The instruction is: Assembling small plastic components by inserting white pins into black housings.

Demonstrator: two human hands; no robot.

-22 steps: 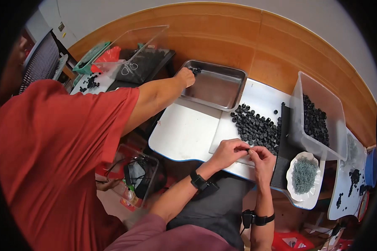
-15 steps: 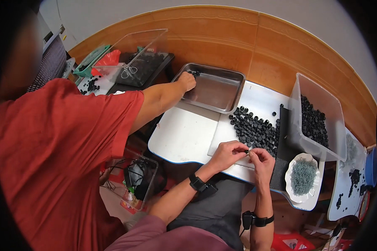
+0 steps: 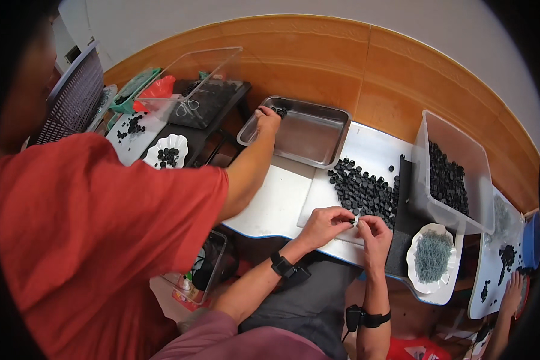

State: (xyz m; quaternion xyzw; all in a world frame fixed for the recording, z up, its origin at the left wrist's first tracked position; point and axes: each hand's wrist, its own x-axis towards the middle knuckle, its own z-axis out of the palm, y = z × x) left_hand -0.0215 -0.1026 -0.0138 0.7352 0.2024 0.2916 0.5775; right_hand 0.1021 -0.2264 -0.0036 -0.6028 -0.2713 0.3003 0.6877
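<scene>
Over the front edge of the white table, my two hands meet fingertip to fingertip. My left hand [image 3: 326, 229] pinches a small round black cap [image 3: 352, 222] between thumb and fingers. Closed in a pinch right beside it is my right hand [image 3: 375, 235]; a tiny pale bit shows at its fingertips, too small to name. Just beyond my hands lies a spread pile of similar black caps [image 3: 366, 191]. To the right of my right hand, a white scalloped dish [image 3: 415, 277] holds a heap of small grey-blue wiry pieces [image 3: 433, 258].
A clear plastic bin [image 3: 423, 174] of black parts stands at the right. Behind the pile is a metal tray [image 3: 318, 161]; a co-worker in a red shirt [image 3: 114, 210] reaches into it from the left. Another person's hand [image 3: 512, 294] is at the far-right table.
The co-worker has leaned further in, and a white dish of black parts now shows behind their arm. Another hand has appeared at far right. My hands stay nearly in place.
</scene>
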